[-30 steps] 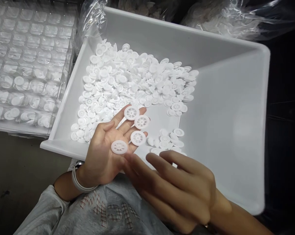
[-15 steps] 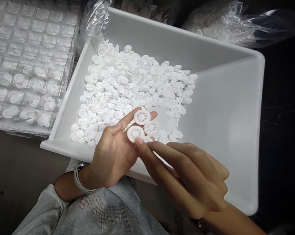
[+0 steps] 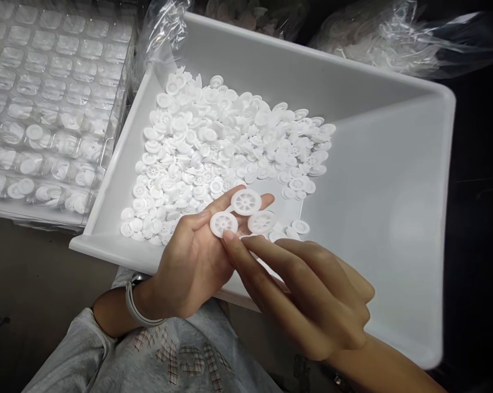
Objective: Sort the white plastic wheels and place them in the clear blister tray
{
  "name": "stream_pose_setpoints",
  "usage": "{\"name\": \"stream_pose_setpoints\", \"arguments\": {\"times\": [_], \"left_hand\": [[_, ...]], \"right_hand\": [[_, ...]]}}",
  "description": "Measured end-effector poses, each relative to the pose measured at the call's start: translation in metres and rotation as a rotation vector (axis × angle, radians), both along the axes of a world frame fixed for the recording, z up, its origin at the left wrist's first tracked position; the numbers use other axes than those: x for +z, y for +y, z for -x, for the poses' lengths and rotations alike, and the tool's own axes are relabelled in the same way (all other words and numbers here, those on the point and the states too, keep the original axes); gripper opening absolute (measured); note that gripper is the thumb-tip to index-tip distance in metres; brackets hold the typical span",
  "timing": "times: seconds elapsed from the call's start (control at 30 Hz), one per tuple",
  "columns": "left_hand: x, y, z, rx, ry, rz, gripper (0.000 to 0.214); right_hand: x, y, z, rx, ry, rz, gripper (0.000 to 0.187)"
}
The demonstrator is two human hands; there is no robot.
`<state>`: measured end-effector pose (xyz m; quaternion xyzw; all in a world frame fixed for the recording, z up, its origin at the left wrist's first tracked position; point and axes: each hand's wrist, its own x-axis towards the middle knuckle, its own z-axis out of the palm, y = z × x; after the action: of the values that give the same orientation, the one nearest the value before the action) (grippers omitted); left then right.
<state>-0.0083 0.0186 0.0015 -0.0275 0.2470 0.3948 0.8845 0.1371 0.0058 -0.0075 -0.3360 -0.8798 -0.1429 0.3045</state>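
My left hand (image 3: 192, 256) lies palm up over the near rim of a white plastic bin (image 3: 377, 207), fingers stretched out. Three white spoked wheels rest on its fingers: one (image 3: 246, 201) on the fingertips, one (image 3: 224, 224) lower down, one (image 3: 261, 222) beside it. My right hand (image 3: 307, 289) reaches across from the right, fingers extended, and its index fingertip touches the lower wheel. A heap of several white wheels (image 3: 225, 147) fills the bin's left half.
A clear blister tray (image 3: 45, 103) with wheels in its near pockets lies left of the bin. Clear plastic bags (image 3: 393, 38) of white parts sit behind the bin. A watch band circles my left wrist (image 3: 134, 305). Dark table surface shows at lower left.
My right hand moved up to my left palm and now touches a wheel there. The wheels on my left hand were pushed closer together, toward the fingertips.
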Motion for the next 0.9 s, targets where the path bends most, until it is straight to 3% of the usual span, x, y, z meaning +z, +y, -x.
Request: {"name": "stream_pose_setpoints", "arguments": {"times": [0.33,0.53,0.73,0.9], "left_hand": [[0.0,0.001,0.0,0.011,0.002,0.016,0.051],[-0.003,-0.002,0.001,0.014,-0.013,0.002,0.042],[-0.004,-0.002,0.002,0.011,-0.019,-0.018,0.045],[-0.004,-0.001,0.002,0.025,-0.025,-0.001,0.05]], "right_hand": [[-0.001,-0.004,-0.002,0.064,0.113,0.045,0.011],[0.004,-0.004,-0.011,0.138,0.061,0.097,0.012],[0.007,-0.009,-0.012,0.082,0.093,0.149,0.014],[0.018,-0.016,-0.02,-0.032,0.098,0.372,0.028]]}}
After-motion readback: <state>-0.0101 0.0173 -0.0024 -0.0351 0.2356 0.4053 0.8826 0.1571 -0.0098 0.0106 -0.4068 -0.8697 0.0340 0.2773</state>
